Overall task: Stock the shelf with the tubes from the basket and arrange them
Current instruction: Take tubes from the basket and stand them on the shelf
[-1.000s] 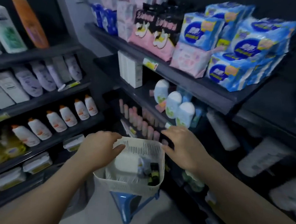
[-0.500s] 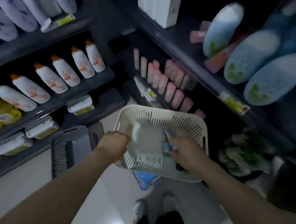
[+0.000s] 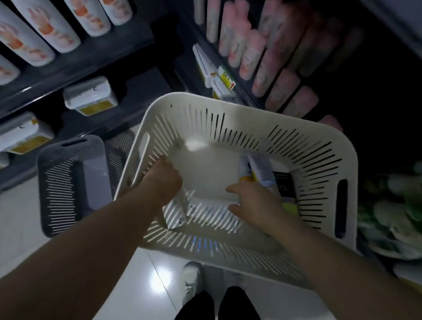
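Note:
A white slotted basket (image 3: 324, 152) fills the middle of the head view. Inside lies a large white pack (image 3: 206, 175), and to its right a few tubes (image 3: 258, 171) beside a black box (image 3: 285, 183). My left hand (image 3: 162, 180) is inside the basket by its left wall, fingers curled on the pack's left edge. My right hand (image 3: 255, 203) is on the pack's right side, thumb and forefinger around its lower corner, its other fingers hidden over the tubes. Rows of pink tubes (image 3: 260, 56) lie on the dark shelf behind the basket.
A grey slotted basket (image 3: 74, 184) stands on the pale floor at the left. Left shelves hold white bottles with orange prints (image 3: 46, 29) and white tubs (image 3: 90, 95). Green-white packs (image 3: 395, 209) fill the low right shelf. Something blue (image 3: 200, 243) shows under the basket; my shoe (image 3: 190, 278) is below.
My view has tipped down and closer to the basket. Both hands went from the basket's rim to inside it, onto the white pack, which now lies flatter.

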